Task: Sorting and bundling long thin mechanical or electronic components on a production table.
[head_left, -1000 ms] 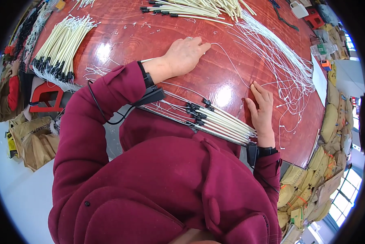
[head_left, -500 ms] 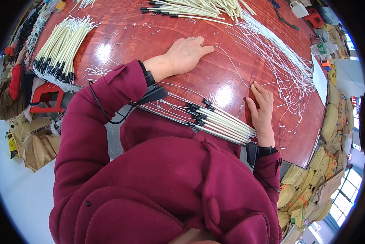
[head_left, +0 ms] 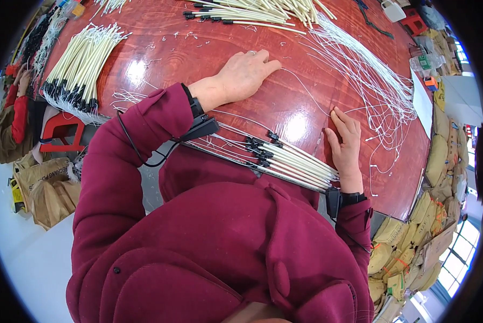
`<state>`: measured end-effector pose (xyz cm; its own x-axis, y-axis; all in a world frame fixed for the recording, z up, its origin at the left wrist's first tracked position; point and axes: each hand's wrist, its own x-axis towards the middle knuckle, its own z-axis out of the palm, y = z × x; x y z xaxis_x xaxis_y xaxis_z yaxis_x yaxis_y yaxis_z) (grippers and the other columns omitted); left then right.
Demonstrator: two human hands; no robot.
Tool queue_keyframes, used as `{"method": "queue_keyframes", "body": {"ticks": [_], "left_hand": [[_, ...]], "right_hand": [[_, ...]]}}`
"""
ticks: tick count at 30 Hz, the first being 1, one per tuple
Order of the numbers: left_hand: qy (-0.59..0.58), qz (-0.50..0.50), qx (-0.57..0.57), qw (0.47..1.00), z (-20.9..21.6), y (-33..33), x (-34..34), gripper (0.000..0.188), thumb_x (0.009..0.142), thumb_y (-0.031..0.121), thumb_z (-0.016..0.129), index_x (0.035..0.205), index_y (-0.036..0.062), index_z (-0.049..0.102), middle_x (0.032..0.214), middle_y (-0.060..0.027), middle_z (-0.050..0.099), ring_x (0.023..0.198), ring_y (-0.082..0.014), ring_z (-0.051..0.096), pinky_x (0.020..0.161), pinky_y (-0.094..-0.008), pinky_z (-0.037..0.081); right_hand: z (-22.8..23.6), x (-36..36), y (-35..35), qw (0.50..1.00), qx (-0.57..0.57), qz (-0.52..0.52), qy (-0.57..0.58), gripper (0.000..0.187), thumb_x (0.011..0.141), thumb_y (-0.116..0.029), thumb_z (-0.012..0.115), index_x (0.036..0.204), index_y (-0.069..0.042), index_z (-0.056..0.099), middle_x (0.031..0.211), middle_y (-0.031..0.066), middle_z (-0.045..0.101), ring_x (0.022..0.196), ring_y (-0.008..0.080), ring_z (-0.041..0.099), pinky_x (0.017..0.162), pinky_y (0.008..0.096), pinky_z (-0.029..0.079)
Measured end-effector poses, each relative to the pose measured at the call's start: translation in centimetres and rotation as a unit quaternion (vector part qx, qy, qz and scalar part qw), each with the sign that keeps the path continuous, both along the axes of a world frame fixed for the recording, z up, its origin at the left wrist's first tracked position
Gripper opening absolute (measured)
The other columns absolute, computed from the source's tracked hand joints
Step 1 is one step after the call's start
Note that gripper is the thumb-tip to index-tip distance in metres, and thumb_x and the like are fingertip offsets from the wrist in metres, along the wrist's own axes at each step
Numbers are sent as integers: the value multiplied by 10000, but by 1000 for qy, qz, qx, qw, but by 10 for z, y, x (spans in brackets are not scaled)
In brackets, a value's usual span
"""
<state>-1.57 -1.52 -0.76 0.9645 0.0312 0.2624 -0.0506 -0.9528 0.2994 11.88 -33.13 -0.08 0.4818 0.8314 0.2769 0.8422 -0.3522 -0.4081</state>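
Note:
A thin white string [head_left: 305, 86] runs slackly across the red tabletop between my two hands. My left hand [head_left: 245, 76] rests on the table with its fingers bent and closed, and the string comes out at its fingertips. To the right, my right hand [head_left: 346, 142] lies on the table with fingers stretched and thumb apart, its fingertips touching the string's other stretch. Between my forearms, along the table's near edge, lies a row of cream-coloured sticks [head_left: 300, 164] with black end pieces [head_left: 260, 151] and white strings trailing left.
A bundle of cream sticks [head_left: 88, 62] lies at the left, another pile [head_left: 263, 12] at the far side. Many loose white strings [head_left: 368, 75] spread over the right of the table [head_left: 198, 59]. Another person's sleeve [head_left: 18, 121] shows at far left, near a red stool [head_left: 50, 129].
My hands have barely moved; the left has shifted very slightly left with the string. At far left, the other person's hands have come up into clearer view.

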Motion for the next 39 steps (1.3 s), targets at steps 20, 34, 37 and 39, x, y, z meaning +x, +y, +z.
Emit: {"method": "queue_keyframes", "body": {"ticks": [20, 34, 37, 39], "left_hand": [[23, -57, 123, 991, 15, -1, -24, 90, 906, 90, 569, 981, 51, 540, 952, -127, 600, 983, -316, 625, 802, -443, 505], [-14, -59, 81, 995, 5, 15, 18, 301, 912, 57, 543, 1210, 75, 585, 1046, -137, 577, 972, -322, 629, 810, -428, 539], [12, -121, 89, 989, 1, 22, 21, 452, 911, 51, 560, 1352, 143, 585, 1041, -128, 576, 959, -316, 627, 818, -429, 534], [16, -134, 69, 988, 1, 20, 19, 479, 910, 55, 564, 1378, 154, 578, 1041, -125, 577, 961, -313, 625, 820, -428, 532]], "right_hand": [[2, -12, -1, 997, -65, 0, -52, 631, 854, -172, 760, 1427, -18, 546, 1492, 117, 518, 1271, 324, 486, 1080, 419, 388], [0, -10, -1, 998, -54, -3, -45, 618, 865, -166, 744, 1434, -29, 546, 1483, 111, 528, 1272, 322, 489, 1095, 424, 378], [0, -10, 0, 998, -51, -1, -43, 610, 868, -159, 741, 1432, -31, 549, 1481, 110, 530, 1268, 320, 490, 1095, 422, 378], [-1, -11, 0, 998, -50, -2, -40, 606, 869, -156, 739, 1431, -33, 551, 1480, 109, 531, 1267, 318, 491, 1095, 421, 378]]}}
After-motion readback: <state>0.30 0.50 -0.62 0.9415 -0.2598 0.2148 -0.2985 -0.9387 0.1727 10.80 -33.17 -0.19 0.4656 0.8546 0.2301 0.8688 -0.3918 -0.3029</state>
